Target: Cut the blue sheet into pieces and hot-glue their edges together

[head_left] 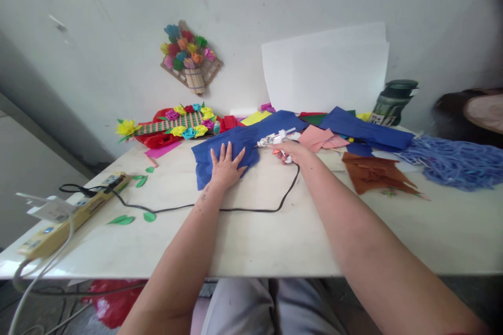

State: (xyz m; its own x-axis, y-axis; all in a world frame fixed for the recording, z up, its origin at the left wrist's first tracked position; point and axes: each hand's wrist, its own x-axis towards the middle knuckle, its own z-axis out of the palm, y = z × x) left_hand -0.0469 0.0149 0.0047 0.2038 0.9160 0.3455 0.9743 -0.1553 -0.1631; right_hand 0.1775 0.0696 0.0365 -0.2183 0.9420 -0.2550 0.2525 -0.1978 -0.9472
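My left hand (226,167) lies flat, fingers spread, on a blue paper sheet (243,138) in the middle of the white table (255,241). My right hand (293,151) is wrapped round a white glue gun (275,139), its nozzle pointing left over the blue sheet's right edge. The gun's black cord (236,209) loops across the table toward a yellow power strip (74,212) at the left.
Pink (320,138), brown (373,172) and more blue paper (365,128) lie at the right, beside a blue yarn heap (456,162) and a dark jar (393,102). Paper-flower crafts (176,123) sit at the back left; green paper leaves (133,218) are scattered there. A person's head (477,115) shows at the far right.
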